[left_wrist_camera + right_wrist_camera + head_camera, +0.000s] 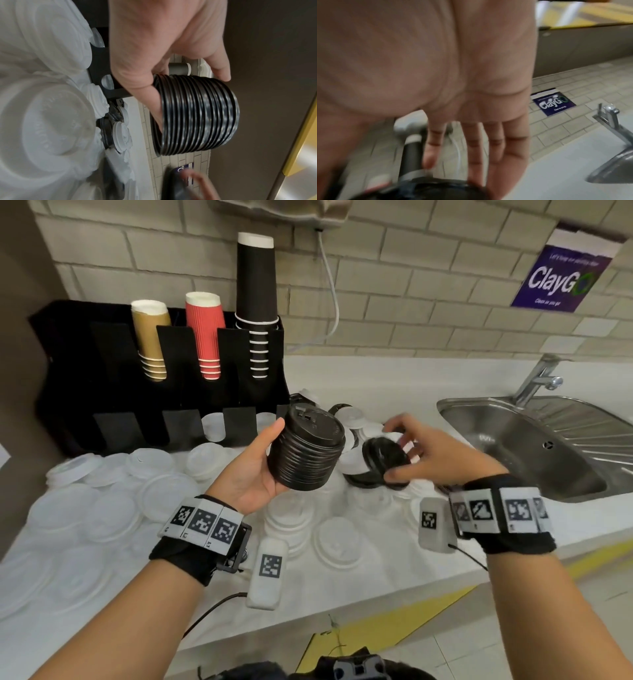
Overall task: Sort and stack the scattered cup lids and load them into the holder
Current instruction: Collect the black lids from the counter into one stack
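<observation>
My left hand [255, 470] grips a tall stack of black lids [306, 451] above the counter; the left wrist view shows the stack's ribbed side [197, 115] held between thumb and fingers. My right hand [419, 455] pinches a single black lid [385, 457], tilted on edge just right of the stack; its rim shows blurred in the right wrist view [436, 188]. Several white and black lids [356, 422] lie mixed behind. Clear and white lids [102, 508] cover the counter on the left. The black holder [102, 405] stands at the back left.
The holder's upper slots carry gold cups [152, 340], red cups [205, 335] and black cups [257, 299]. A steel sink [534, 440] with a tap [541, 378] lies to the right. The white counter's front edge [376, 604] runs below my wrists.
</observation>
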Tool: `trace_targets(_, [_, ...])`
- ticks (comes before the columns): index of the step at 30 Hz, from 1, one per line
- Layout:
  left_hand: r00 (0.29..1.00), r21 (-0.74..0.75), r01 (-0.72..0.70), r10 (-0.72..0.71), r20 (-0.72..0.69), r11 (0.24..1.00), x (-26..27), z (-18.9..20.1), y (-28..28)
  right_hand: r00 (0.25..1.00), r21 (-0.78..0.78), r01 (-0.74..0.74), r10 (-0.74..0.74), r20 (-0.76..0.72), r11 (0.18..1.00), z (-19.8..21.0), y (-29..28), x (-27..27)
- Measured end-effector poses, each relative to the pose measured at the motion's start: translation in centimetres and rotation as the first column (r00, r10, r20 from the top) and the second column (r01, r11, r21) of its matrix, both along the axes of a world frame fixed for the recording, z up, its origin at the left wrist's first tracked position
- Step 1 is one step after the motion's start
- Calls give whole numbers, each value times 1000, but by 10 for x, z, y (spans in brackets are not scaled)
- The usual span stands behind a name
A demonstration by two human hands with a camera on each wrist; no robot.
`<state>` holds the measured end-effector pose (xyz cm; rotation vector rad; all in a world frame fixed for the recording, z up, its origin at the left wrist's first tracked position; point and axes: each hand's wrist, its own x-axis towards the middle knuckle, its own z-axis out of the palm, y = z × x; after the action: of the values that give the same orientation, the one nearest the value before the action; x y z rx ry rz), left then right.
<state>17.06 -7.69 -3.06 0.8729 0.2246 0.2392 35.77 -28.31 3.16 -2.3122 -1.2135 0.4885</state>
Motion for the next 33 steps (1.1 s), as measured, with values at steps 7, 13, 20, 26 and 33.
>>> trace_targets(7, [999,71,-33,34,-19,997,5,-2,-6,932,382,-204,299,-207,901,34,38,-21])
trace_targets(13, [996,105,-89,91,-8,990,11,2,-8,906,328,-346,404,-124,879,26,65,-20])
trace_targets(20, [988,80,-153,154,-6,985,18,3,-11,890,370,-374,442,-115,850,18,76,-8])
trace_targets(26, [987,75,-157,158,-14,985,21,4,-10,867,339,-428,487,-108,838,17,85,-4])
trace_targets(33, [984,9,-172,171,49,985,17,5,4,938,257,-281,321,-129,925,16,91,25])
